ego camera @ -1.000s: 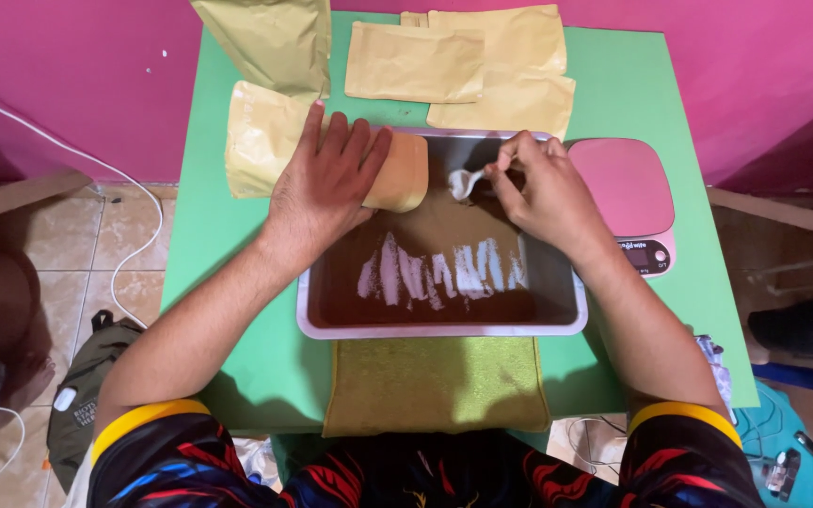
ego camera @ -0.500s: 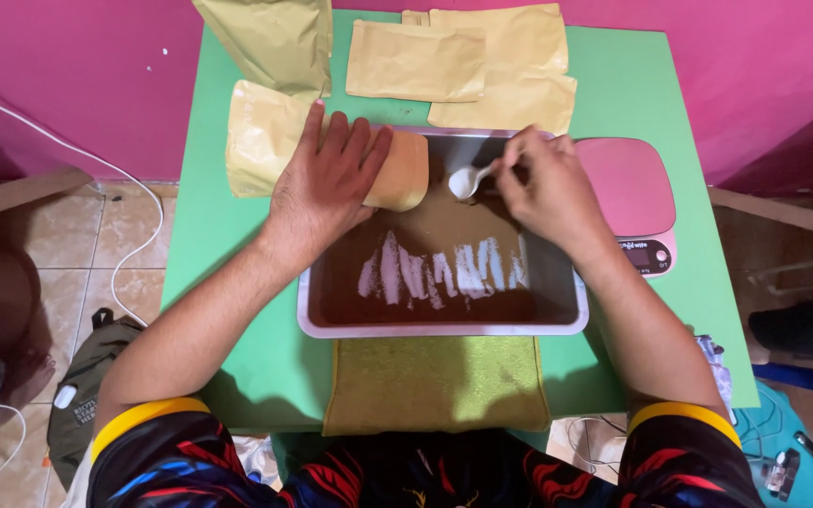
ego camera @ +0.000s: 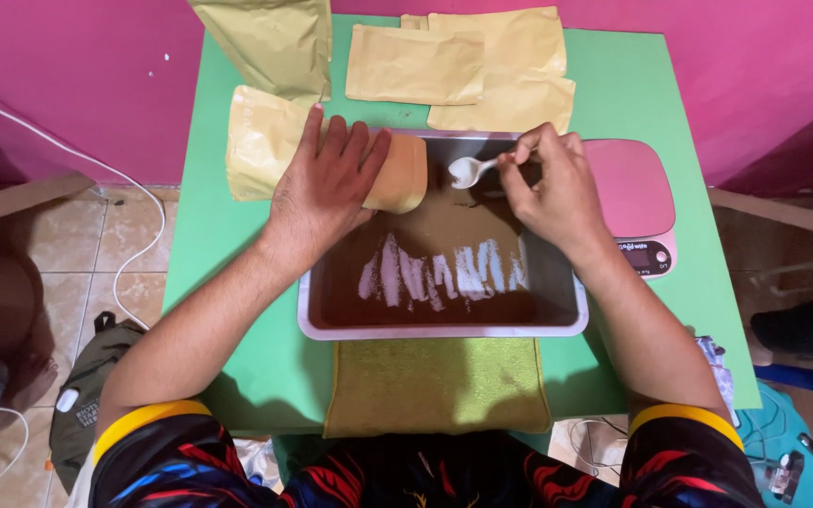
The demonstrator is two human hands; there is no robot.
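Note:
A metal tray [ego camera: 557, 325] with brown powder and bare scraped streaks sits on the green table [ego camera: 689, 282]. My left hand [ego camera: 331, 183] rests on a tan paper pouch [ego camera: 405, 174] that lies over the tray's far left rim, its mouth facing the tray. My right hand [ego camera: 552, 183] grips a white plastic spoon [ego camera: 468, 169], its bowl held close to the pouch's mouth above the powder.
Several tan pouches [ego camera: 463, 61] lie at the table's far edge, one [ego camera: 256, 141] under my left wrist. A pink kitchen scale [ego camera: 637, 202] stands right of the tray. A green cloth [ego camera: 435, 386] lies before it. A bag and white cable are on the floor at left.
The spoon has shifted slightly left toward the pouch's mouth. My left hand and the pouch have stayed in place.

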